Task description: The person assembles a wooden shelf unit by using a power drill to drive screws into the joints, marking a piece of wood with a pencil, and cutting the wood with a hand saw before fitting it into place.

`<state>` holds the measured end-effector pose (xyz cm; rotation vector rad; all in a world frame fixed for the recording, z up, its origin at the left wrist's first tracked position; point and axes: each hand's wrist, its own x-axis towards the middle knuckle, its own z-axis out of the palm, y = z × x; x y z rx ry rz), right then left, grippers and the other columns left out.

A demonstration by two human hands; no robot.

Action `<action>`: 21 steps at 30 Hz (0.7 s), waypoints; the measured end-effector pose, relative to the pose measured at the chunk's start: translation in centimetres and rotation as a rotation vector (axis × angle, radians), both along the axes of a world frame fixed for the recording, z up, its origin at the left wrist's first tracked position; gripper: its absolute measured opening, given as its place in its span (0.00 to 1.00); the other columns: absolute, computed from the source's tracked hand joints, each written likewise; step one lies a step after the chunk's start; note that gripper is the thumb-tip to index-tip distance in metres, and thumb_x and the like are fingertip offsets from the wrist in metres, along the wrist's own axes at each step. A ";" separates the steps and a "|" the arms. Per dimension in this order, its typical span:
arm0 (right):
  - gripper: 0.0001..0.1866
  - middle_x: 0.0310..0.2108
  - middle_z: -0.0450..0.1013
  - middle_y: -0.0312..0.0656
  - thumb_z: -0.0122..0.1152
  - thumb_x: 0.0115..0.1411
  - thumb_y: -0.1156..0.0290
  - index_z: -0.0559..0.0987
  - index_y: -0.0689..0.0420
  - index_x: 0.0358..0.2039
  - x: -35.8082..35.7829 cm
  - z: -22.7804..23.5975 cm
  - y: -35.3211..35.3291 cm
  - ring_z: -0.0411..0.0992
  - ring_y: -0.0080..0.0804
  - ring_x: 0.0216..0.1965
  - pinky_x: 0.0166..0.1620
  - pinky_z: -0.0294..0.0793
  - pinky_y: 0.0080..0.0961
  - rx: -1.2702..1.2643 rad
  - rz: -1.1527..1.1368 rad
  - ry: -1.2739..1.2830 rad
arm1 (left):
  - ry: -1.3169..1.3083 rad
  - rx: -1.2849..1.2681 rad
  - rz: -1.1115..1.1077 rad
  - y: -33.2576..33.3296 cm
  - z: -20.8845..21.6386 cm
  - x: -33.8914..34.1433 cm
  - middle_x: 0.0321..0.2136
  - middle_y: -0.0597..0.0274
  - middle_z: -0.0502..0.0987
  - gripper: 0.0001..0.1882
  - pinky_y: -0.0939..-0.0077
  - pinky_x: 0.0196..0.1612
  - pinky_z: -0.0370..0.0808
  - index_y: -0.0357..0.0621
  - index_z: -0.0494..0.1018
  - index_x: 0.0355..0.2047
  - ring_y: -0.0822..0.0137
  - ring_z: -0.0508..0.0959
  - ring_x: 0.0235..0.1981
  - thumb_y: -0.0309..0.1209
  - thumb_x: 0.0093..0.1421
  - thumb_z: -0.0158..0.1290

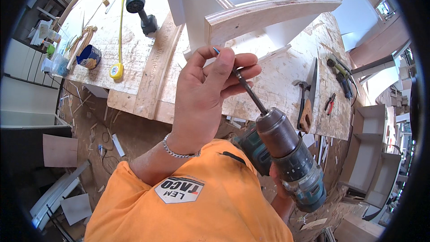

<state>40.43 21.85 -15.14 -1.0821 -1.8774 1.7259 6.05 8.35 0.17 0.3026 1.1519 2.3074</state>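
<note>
My left hand (204, 80) is raised over the near edge of the workbench, thumb and fingers pinched on a small shiny screw (217, 50) at the front end of a long driver bit (251, 92). The bit runs from the chuck of a teal and black cordless drill (286, 152), tilted up toward the left hand. My right hand (278, 181) is wrapped round the drill's handle, mostly hidden behind the tool's body. Just beyond the left hand stands a white panel assembly with a curved plywood edge (268, 13); the screw is apart from it.
On the workbench (107, 31), a second drill (141, 9), a yellow tape measure (116, 71) and a dark blue cup (88, 57) lie left. Rightward are a handsaw (306, 115), a hammer (302, 94), red pliers (330, 104) and a green power tool (339, 69). Offcuts (118, 145) litter the floor.
</note>
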 end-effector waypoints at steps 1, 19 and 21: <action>0.48 0.66 0.63 0.48 0.76 0.55 0.65 0.58 0.50 0.71 -0.3 0.3 -0.2 0.66 0.39 0.64 0.62 0.71 0.41 0.004 0.004 0.006 | 0.011 -0.009 0.008 0.3 0.0 0.1 0.45 0.60 0.83 0.14 0.75 0.44 0.83 0.44 0.72 0.51 0.68 0.85 0.46 0.40 0.74 0.49; 0.40 0.57 0.68 0.44 0.78 0.54 0.67 0.65 0.53 0.63 -6.9 7.0 -2.2 0.70 0.36 0.55 0.56 0.73 0.37 0.031 0.139 0.146 | 0.093 0.003 -0.051 1.0 1.4 -1.4 0.46 0.53 0.83 0.19 0.71 0.49 0.81 0.36 0.73 0.55 0.65 0.85 0.45 0.39 0.74 0.50; 0.39 0.56 0.69 0.44 0.78 0.54 0.67 0.66 0.53 0.62 -7.0 7.6 -2.4 0.70 0.35 0.55 0.55 0.73 0.37 0.033 0.141 0.155 | 0.086 -0.008 -0.060 1.1 1.5 -1.4 0.46 0.52 0.83 0.18 0.70 0.49 0.81 0.36 0.74 0.54 0.64 0.85 0.44 0.38 0.74 0.50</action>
